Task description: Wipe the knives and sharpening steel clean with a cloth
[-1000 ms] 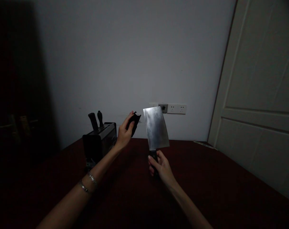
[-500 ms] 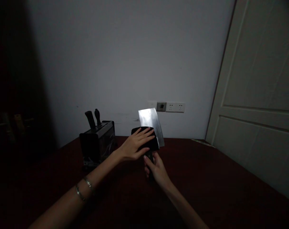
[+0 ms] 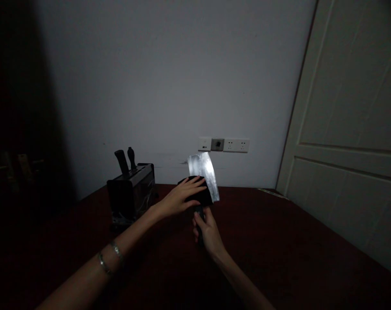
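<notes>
A cleaver with a wide, shiny blade (image 3: 210, 173) is held up over the table, its blade pointing up and away from me. My right hand (image 3: 208, 232) is closed around its dark handle (image 3: 200, 213). My left hand (image 3: 184, 197) holds a black cloth (image 3: 205, 197) against the lower part of the blade, fingers stretched across it and the thumb near the handle end. That part of the blade is hidden by the cloth. Two bracelets (image 3: 104, 262) circle the left forearm.
To the left on the dark red table (image 3: 247, 241) stands a knife block (image 3: 132, 191) with two dark handles (image 3: 121, 161) sticking up. Behind are a grey wall (image 3: 169, 86) and sockets (image 3: 236, 145). A pale panelled door (image 3: 343, 129) is at the right; the far left is dark.
The cleaver, the cloth and both hands have shifted slightly down and left. The bright reflection has moved over the blade. Both hands keep their hold.
</notes>
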A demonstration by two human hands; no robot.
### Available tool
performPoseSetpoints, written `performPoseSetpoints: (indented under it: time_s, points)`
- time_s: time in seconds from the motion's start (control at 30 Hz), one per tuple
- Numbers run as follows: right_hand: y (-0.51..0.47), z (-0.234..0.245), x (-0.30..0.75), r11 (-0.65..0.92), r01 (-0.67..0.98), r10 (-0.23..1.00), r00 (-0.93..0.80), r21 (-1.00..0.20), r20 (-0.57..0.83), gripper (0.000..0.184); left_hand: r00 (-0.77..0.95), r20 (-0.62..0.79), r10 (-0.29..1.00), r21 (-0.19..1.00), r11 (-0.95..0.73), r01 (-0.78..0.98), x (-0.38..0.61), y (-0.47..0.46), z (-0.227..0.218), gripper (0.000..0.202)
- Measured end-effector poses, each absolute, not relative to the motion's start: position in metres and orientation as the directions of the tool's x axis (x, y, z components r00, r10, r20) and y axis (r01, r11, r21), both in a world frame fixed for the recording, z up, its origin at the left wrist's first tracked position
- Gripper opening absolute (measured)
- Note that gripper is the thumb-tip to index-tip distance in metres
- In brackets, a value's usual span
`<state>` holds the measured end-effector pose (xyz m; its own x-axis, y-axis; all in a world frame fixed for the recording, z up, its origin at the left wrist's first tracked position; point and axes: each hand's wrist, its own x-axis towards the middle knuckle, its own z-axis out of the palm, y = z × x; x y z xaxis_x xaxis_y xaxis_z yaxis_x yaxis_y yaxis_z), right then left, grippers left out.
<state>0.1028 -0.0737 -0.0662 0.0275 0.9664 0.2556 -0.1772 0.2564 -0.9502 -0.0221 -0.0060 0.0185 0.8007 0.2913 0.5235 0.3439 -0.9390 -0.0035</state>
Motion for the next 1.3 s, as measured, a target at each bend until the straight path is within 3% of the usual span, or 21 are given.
performPoseSetpoints:
  time_s: [0.23,0.6,0.9,1.07,1.17,1.3]
  points:
    - [-0.073,-0.063,0.109,0.226,-0.253,0.972,0.001,-0.941,0.234,0.029,0.804,0.511,0.304,0.033,-0.942,0.335,-0.016,-0.006,0.021,0.051]
    - [-0.074,-0.069,0.106,0.236,-0.253,0.971,0.025,-0.938,0.237,0.03,0.83,0.478,0.289,-0.032,-0.938,0.345,-0.013,-0.012,0.021,0.048]
    - [-0.074,-0.067,0.107,0.183,-0.306,0.981,-0.01,-0.934,0.195,0.031,0.751,0.618,0.233,-0.034,-0.946,0.322,0.0,0.0,0.018,0.035]
    - [-0.072,-0.062,0.112,0.197,-0.349,0.979,0.019,-0.916,0.203,0.036,0.449,0.843,0.297,0.112,-0.912,0.394,-0.018,0.012,0.018,0.033]
    - [-0.07,-0.06,0.113,0.205,-0.381,0.977,0.027,-0.902,0.211,0.037,0.272,0.89,0.367,0.214,-0.861,0.462,-0.031,0.02,0.011,0.033]
    - [-0.069,-0.058,0.113,0.21,-0.405,0.975,0.023,-0.89,0.219,0.038,0.322,0.82,0.473,0.257,-0.807,0.532,-0.044,0.034,-0.018,0.033]
